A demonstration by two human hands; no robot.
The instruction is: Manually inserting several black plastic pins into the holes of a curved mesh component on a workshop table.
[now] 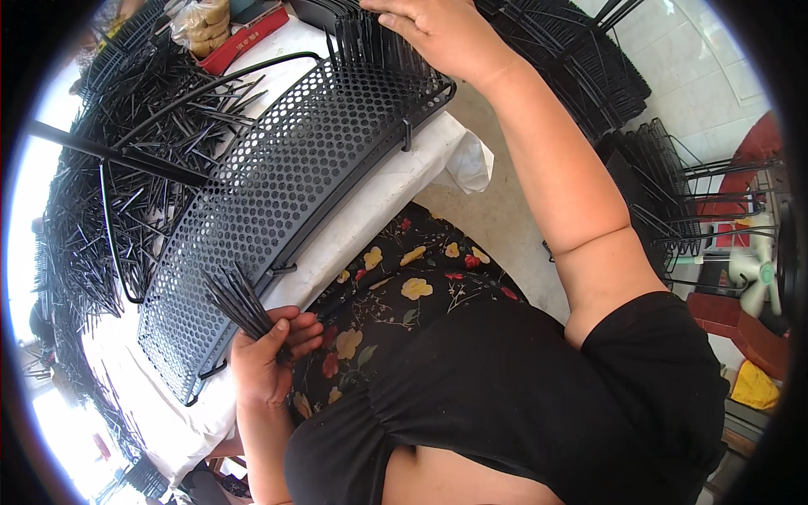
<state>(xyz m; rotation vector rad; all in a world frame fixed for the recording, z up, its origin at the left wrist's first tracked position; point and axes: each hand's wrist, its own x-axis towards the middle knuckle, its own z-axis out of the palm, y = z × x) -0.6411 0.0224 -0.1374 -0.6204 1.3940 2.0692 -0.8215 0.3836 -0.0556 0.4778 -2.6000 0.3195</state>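
A long, curved black perforated panel (261,189) with wire legs lies across the white-covered table. My left hand (263,358), at the panel's near-left end, is closed round a bundle of thin black pointed strips (238,301). Their tips point up and left over the holes. At the panel's far right end, a dense row of similar black strips (366,42) stands upright. Beside the tops of these strips is my right hand (446,35), its fingers stretched out and partly cut off by the upper edge. Nothing shows in its grip.
A large heap of loose black strips (126,168) covers the table beyond the panel. A red tray (244,38) and a bag of round tan items (202,27) sit at the back. Stacked black racks (572,67) stand to the right, near a green-white fan (753,271).
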